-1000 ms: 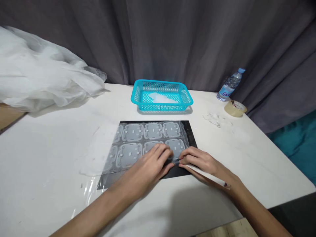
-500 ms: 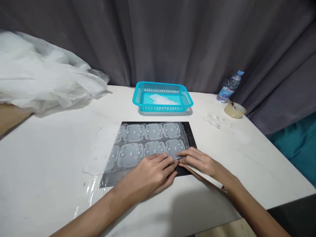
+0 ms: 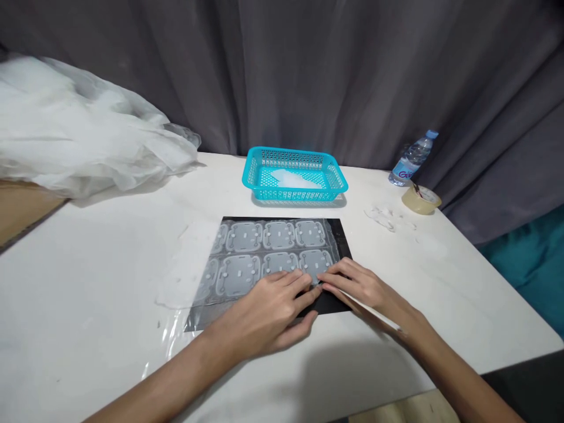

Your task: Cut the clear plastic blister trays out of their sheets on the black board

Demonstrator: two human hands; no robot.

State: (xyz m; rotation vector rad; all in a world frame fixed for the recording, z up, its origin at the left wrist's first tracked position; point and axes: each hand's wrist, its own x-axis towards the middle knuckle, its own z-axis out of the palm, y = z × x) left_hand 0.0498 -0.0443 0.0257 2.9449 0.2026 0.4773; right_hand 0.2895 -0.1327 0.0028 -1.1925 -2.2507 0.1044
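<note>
A clear plastic sheet with rows of frosted, rounded-square pieces [image 3: 238,274] lies over a black mat [image 3: 337,302] in front of me. My left hand [image 3: 275,308] rests on the sheet's near right part, fingers stretched out and thumb apart, holding nothing. Close beside its fingertips, my right hand [image 3: 359,286] pinches a slim white stick-like tool [image 3: 381,317]. The tool's tip is down by the lower right piece, and its exact kind cannot be made out. My fingers partly cover the lower pieces.
Behind the mat stands a turquoise basket [image 3: 295,195] with white bits inside. A water bottle [image 3: 412,161], a tape roll [image 3: 420,201] and clear scraps [image 3: 385,218] lie at the right. Crumpled white plastic [image 3: 88,129] and cardboard [image 3: 26,208] occupy the left.
The whole view has shifted slightly. My left thumb has spread away from the fingers. The white tool in my right hand has swung so that more of its shaft shows.
</note>
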